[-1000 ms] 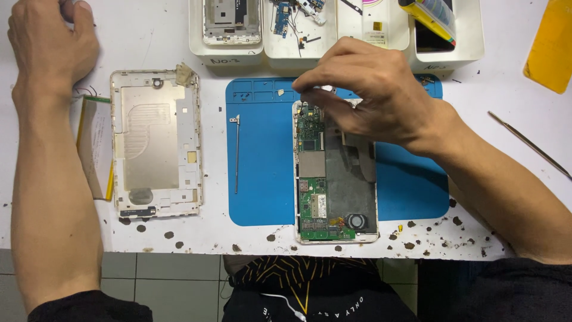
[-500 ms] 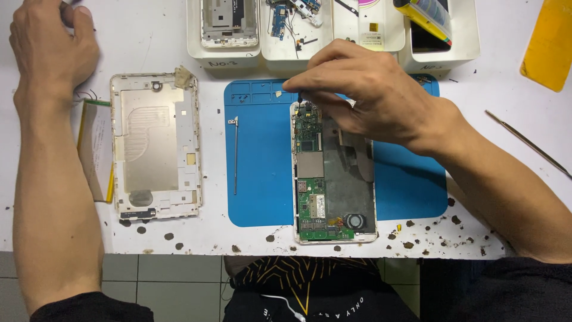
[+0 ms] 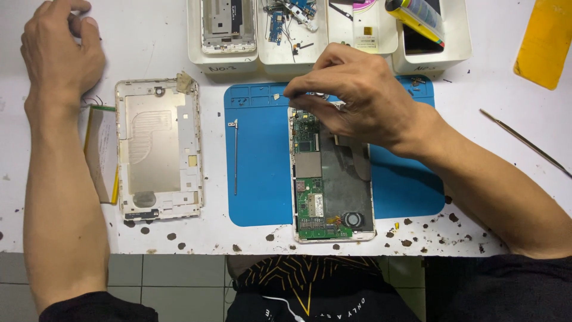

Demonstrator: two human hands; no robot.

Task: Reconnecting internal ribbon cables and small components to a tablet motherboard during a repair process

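The right hand [image 3: 357, 98] pinches a small metal part [image 3: 319, 95] between closed fingers above the top edge of an opened tablet [image 3: 330, 179], which lies on a blue mat [image 3: 262, 155] on the bench [image 3: 149, 53]. The left hand [image 3: 59, 56], fingers curled and holding nothing visible, rests far left beside the removed back cover [image 3: 158, 149].

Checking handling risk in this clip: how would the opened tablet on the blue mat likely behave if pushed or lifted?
The opened tablet lies flat on the blue mat, so it would probably slide rather than tip. Its exposed green circuit boards look fragile. Thin and wide, it may flex slightly if lifted by one end, where the right hand works.
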